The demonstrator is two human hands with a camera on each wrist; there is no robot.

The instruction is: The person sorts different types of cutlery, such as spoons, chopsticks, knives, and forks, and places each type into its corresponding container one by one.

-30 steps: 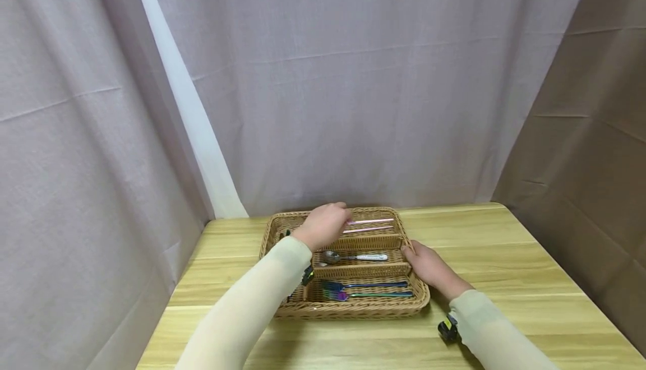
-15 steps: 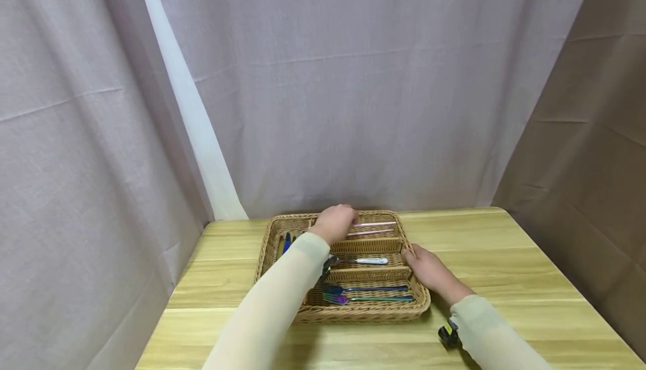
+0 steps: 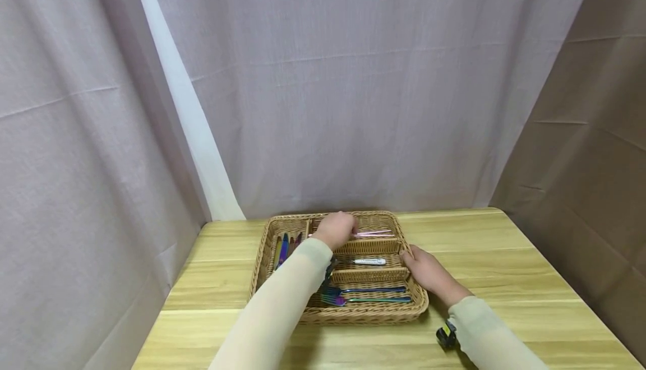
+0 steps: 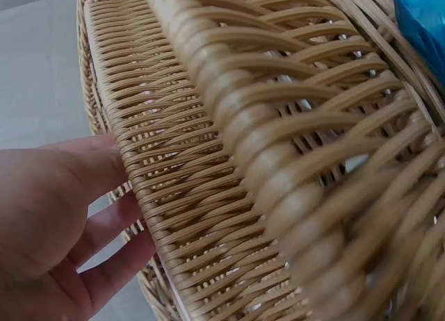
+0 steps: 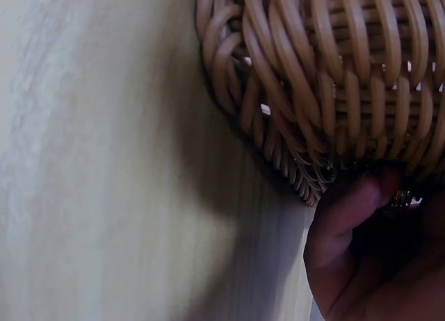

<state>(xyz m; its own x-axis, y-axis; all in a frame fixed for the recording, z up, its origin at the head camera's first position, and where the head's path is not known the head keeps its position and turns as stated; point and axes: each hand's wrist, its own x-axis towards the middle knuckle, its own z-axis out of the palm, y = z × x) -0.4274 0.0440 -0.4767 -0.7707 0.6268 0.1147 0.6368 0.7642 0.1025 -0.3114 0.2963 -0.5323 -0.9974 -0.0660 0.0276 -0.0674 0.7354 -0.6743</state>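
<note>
A wicker cutlery basket [image 3: 363, 318] with several compartments sits on the table. My left hand [image 3: 336, 229] reaches into its back compartment, at the left part of two pink chopsticks [image 3: 374, 235], which lie close together near the divider. In the left wrist view, the left hand [image 4: 49, 217] has its fingers curled down behind the wicker divider [image 4: 188, 189], their tips hidden. My right hand [image 3: 426, 272] grips the basket's right rim, thumb on the inside. The right wrist view shows the right hand [image 5: 368, 244] under the woven edge of the basket [image 5: 361, 64].
The middle compartment holds a spoon with a white patterned handle [image 3: 370, 261], its bowl hidden by the left arm. Two iridescent forks [image 3: 375, 300] lie in the front compartment. Several knives [image 3: 284, 249] fill the left one. Behind the wooden table [image 3: 484, 246] hangs a curtain [image 3: 353, 106].
My left hand has moved right and slightly towards me. The chopsticks have come closer together and nearer the divider. The right hand stays on the rim.
</note>
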